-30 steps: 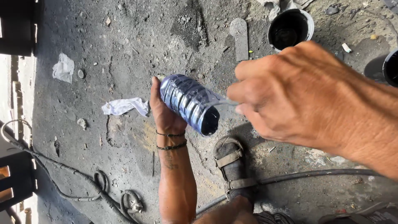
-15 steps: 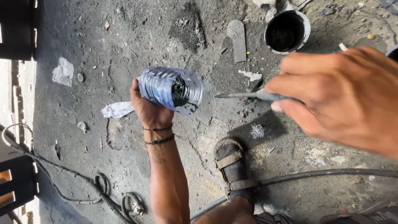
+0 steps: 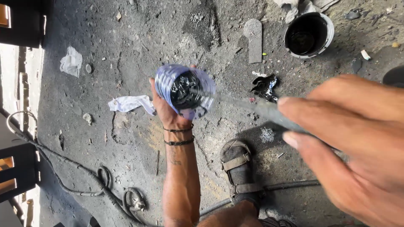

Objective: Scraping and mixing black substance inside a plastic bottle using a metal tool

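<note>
My left hand (image 3: 167, 110) grips a blue and white can (image 3: 185, 91), tilted so that its open mouth faces the camera; black paste shows inside. My right hand (image 3: 351, 147) is close to the camera at the right, blurred, and pinches a thin grey blade-like tool (image 3: 256, 108) whose tip reaches into the can's mouth. Two dark bands circle my left wrist. A sandalled foot (image 3: 240, 166) rests on the ground below the tool.
Dirty grey concrete floor. A black round tub (image 3: 308, 35) stands at the top right, with a flat grey piece (image 3: 253, 39) beside it. A black smear (image 3: 264, 86) and white rag scraps (image 3: 127, 103) lie on the ground. A hose (image 3: 75, 176) snakes along the bottom left.
My left hand has tipped the can until its mouth faces the camera. My right hand has come nearer and lower, and the tool's tip has entered the can.
</note>
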